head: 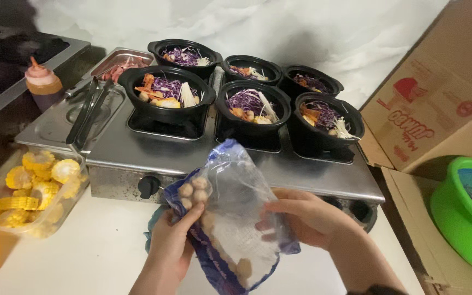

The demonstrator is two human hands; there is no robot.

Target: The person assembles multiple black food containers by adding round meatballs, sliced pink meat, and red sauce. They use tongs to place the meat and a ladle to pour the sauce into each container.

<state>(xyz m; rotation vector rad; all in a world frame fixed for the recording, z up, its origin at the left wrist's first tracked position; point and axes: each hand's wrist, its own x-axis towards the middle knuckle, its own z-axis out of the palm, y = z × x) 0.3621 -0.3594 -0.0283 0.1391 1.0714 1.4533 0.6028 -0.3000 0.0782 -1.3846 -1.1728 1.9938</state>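
A clear and blue plastic bag [230,218] of small round beige balls is held up over the white counter. My left hand [171,246] grips its left edge from below. My right hand [310,216] holds its right side, fingers pressed into the plastic. Behind the bag, several black pots [167,90] sit on a steel stove [137,153], each filled with shredded purple cabbage, white strips and orange pieces.
A clear tub of cut corn cobs [34,188] stands at the left. Tongs [88,109] lie on a steel lid, a squeeze bottle [43,82] behind them. An open cardboard box [438,104] and a green basin [460,213] with purple cabbage are at the right.
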